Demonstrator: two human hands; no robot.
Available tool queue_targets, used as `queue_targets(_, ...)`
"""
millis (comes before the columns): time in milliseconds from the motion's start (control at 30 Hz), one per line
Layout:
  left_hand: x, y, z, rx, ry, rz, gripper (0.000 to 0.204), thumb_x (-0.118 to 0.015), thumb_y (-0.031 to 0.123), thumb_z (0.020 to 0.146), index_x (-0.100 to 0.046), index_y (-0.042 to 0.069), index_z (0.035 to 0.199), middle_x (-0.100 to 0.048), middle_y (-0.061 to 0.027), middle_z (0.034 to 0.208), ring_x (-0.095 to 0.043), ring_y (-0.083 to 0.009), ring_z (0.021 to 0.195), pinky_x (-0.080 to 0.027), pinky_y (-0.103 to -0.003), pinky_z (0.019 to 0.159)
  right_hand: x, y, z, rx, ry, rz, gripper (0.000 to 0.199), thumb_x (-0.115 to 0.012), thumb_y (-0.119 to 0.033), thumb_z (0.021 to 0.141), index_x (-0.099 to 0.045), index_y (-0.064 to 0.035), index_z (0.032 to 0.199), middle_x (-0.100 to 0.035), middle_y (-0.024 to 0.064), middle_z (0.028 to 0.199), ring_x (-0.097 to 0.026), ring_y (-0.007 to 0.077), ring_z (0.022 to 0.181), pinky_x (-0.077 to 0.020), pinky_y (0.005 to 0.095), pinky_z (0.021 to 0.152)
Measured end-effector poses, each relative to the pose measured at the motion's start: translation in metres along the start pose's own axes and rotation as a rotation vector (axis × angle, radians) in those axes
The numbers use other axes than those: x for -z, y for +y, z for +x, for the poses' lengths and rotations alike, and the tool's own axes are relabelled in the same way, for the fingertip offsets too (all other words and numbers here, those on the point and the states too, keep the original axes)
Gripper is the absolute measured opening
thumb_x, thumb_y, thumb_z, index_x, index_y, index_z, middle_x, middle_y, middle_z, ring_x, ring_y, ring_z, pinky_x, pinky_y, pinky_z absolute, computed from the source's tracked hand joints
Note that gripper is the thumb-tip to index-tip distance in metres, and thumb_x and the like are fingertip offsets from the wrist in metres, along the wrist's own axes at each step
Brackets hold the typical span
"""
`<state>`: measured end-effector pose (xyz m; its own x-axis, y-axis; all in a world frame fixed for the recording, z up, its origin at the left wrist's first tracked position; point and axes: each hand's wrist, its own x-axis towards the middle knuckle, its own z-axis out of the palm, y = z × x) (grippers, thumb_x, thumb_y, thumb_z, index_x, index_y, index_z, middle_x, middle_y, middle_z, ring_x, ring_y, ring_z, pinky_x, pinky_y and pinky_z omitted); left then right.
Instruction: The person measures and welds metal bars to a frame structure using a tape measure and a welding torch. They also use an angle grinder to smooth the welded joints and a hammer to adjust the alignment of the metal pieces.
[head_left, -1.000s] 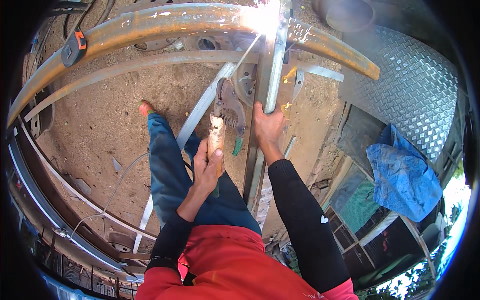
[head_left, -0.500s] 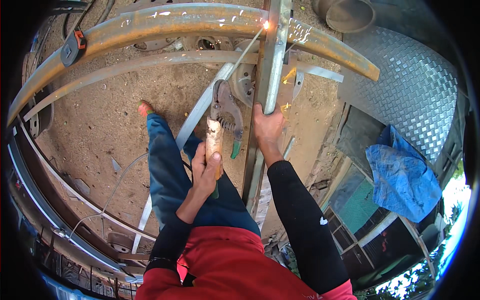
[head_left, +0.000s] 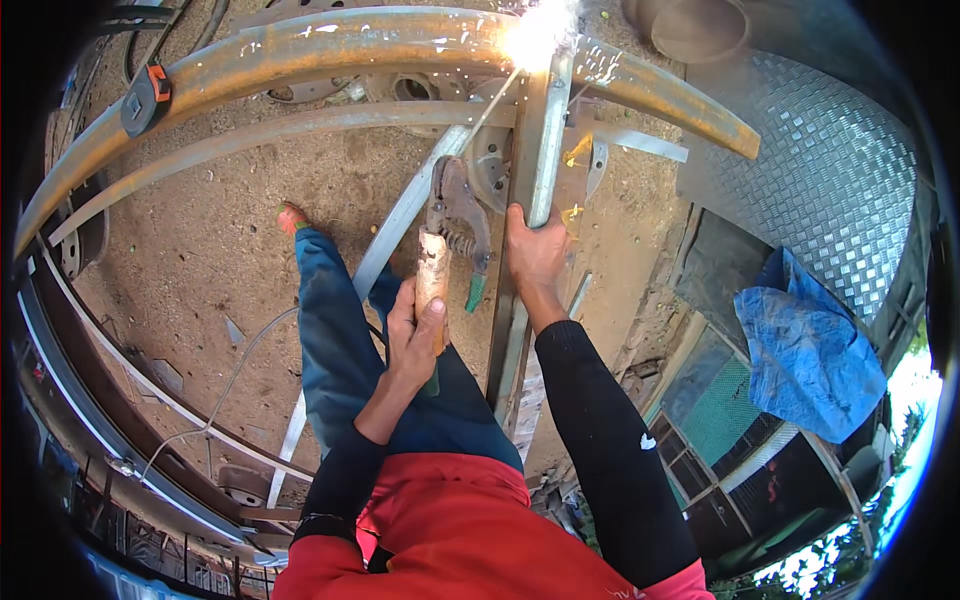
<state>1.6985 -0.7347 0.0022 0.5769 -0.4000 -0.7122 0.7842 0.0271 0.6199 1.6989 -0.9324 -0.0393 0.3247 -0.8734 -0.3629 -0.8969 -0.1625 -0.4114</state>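
My left hand (head_left: 418, 325) is closed around the pale, worn handle of a welding electrode holder (head_left: 432, 270). From its jaws a thin welding rod (head_left: 497, 98) slants up and to the right. A bright white arc (head_left: 540, 38) glares at the rod's tip, where a rusty curved steel beam (head_left: 330, 47) meets an upright metal bar; the glare hides the joint itself. My right hand (head_left: 538, 255) grips that square metal bar (head_left: 547, 150) below the arc, fingers wrapped round it. A longer, darker steel bar (head_left: 508, 335) runs beside it toward my legs.
An orange and black tape measure (head_left: 146, 100) sits on the beam's left part. A thinner curved strip (head_left: 220, 133) runs below the beam. Patterned metal sheet (head_left: 830, 160) and a crumpled blue tarp (head_left: 810, 345) lie at the right. A thin cable (head_left: 240, 360) crosses the dirt ground.
The small glow at the rod's tip has grown into a large white flare with sparks and haze. The electrode holder has shifted slightly right; my right hand stays put on the bar.
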Motion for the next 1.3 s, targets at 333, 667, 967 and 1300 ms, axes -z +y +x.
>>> queue_targets(333, -0.001, -0.004, -0.003, -0.064, -0.011, -0.007, 0.035, -0.056, 0.029, 0.099, -0.049, 0.002, 0.119, -0.052, -0.0025, 0.077, -0.05, -0.0088, 0.056, -0.043, -0.025, 0.049, -0.003, 0.002, 0.002, -0.016, 0.003, -0.033, 0.045, -0.066, -0.036, 0.076, -0.067, 0.0032, 0.099, -0.067, 0.0284, 0.083, -0.065, 0.0469, 0.085, -0.0505, 0.0502, 0.082)
queue_targets(667, -0.004, -0.01, 0.0, -0.021, -0.014, -0.012, 0.041, -0.058, 0.033, 0.097, -0.049, 0.001, 0.121, -0.053, -0.0041, 0.078, -0.052, -0.01, 0.056, -0.046, -0.025, 0.047, -0.001, 0.002, 0.0, -0.038, -0.021, -0.012, 0.048, -0.067, -0.036, 0.077, -0.067, 0.0023, 0.105, -0.069, 0.0271, 0.091, -0.065, 0.0454, 0.09, -0.05, 0.0486, 0.087)
queue_targets(967, -0.002, -0.012, -0.003, -0.072, -0.019, -0.085, 0.038, -0.057, 0.031, 0.098, -0.049, 0.002, 0.12, -0.054, -0.0047, 0.081, -0.052, -0.0098, 0.057, -0.047, -0.025, 0.049, -0.001, 0.002, 0.002, -0.019, -0.007, -0.084, 0.045, -0.068, -0.035, 0.077, -0.067, 0.0019, 0.102, -0.069, 0.0268, 0.088, -0.066, 0.0453, 0.089, -0.0508, 0.0492, 0.084)
queue_targets(1300, -0.002, -0.008, 0.002, -0.03, -0.03, -0.016, 0.038, -0.057, 0.032, 0.098, -0.049, 0.001, 0.119, -0.053, -0.0047, 0.076, -0.052, -0.0102, 0.056, -0.046, -0.024, 0.046, -0.002, -0.001, -0.002, -0.007, 0.007, -0.054, 0.044, -0.07, -0.034, 0.077, -0.067, 0.0018, 0.103, -0.07, 0.0249, 0.089, -0.067, 0.0426, 0.087, -0.0515, 0.0476, 0.082)
